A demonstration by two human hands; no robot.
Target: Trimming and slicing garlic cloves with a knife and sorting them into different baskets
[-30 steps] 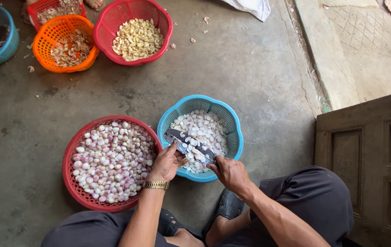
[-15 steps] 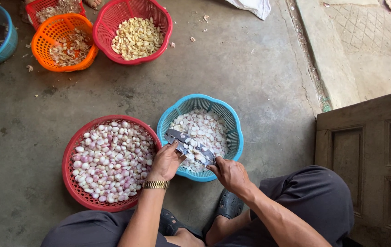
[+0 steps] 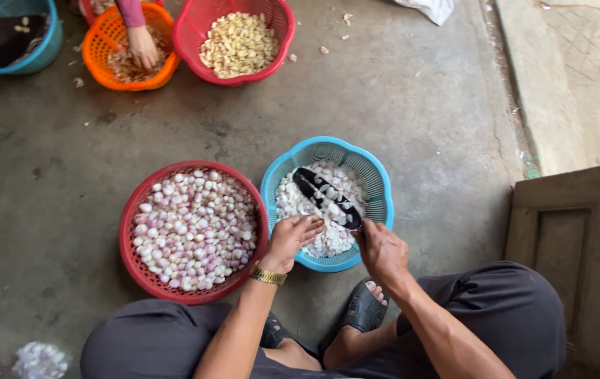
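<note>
My right hand grips the handle of a dark-bladed knife that lies across the blue basket of white peeled pieces. My left hand, with a gold watch on its wrist, hovers at the basket's near-left rim with fingers curled; whether it holds a small piece I cannot tell. Left of it stands a red basket heaped with pinkish-white shallot-like bulbs. I sit with dark trousers and black sandals just below both baskets.
Far left, another person's hand reaches into an orange basket. Beside it are a red basket of yellowish cloves and a teal basket. A wooden door panel stands at right, on the concrete floor.
The knife blade has turned and now lies flat and dark across the blue basket. Another person's hand has entered the orange basket. My hands stay at the basket's near rim.
</note>
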